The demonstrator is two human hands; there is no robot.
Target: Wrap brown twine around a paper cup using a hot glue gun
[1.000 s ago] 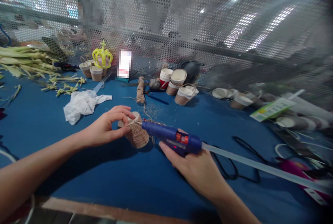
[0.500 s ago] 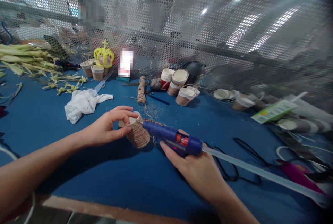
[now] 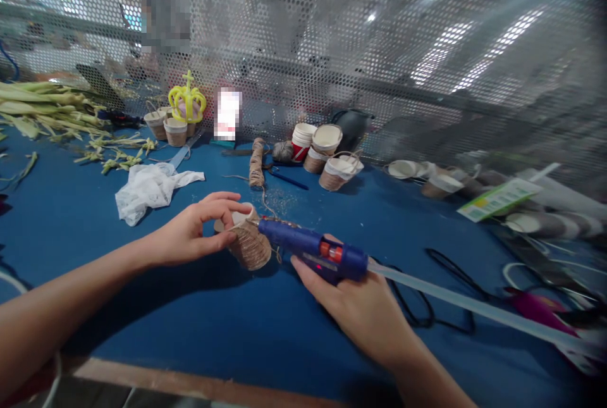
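My left hand (image 3: 203,231) pinches the rim of a small paper cup (image 3: 251,248) wound with brown twine, which is tilted over the blue table. My right hand (image 3: 360,307) is wrapped around a blue hot glue gun (image 3: 310,247), its tip touching or very close to the cup's upper side. A long translucent glue stick (image 3: 455,297) juts out of the gun's back end. Behind the cup lies a bundle of brown twine (image 3: 257,164), with a loose strand running toward the cup.
A crumpled white cloth (image 3: 147,193) lies left of the twine. Several cups (image 3: 337,171) stand at the back below a perforated metal screen (image 3: 284,28). Green husks (image 3: 42,104) and a yellow crown (image 3: 188,101) are at the back left. A black cable (image 3: 455,269) curls on the right.
Almost nothing differs. The view has shifted very slightly; both hands keep their hold, and the glue gun's tip stays at the cup's upper side.
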